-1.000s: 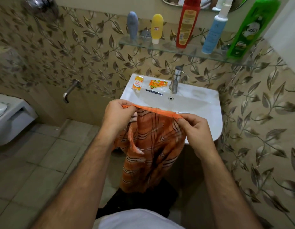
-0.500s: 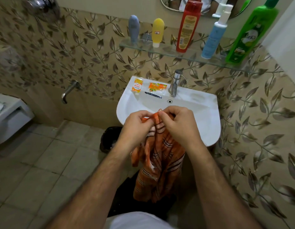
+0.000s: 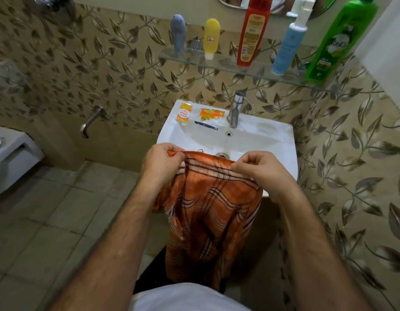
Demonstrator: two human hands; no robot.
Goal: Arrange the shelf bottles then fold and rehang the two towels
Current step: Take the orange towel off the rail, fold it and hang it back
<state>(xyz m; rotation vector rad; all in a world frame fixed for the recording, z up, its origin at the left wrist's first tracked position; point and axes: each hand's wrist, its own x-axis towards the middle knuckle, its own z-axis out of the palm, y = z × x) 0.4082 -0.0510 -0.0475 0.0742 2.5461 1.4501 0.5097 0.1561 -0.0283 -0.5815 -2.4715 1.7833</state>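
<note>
Bottles (image 3: 250,32) stand upright in a row on the glass shelf (image 3: 226,66), so that part looks finished, while folding is only underway. Left hand (image 3: 161,161) and right hand (image 3: 259,168) each pinch the orange towel's (image 3: 208,205) top edge with curled fingers, holding it over the sink (image 3: 273,140); no second towel shows.

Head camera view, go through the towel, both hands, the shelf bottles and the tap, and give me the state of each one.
Orange checked towel: held by its top edge, hanging in front of the sink.
Left hand: pinches the towel's top edge.
Right hand: pinches the top edge too.
Grey tube, yellow tube, red bottle, blue pump bottle, green bottle: upright on the glass shelf.
Tap: no water visible.
</note>
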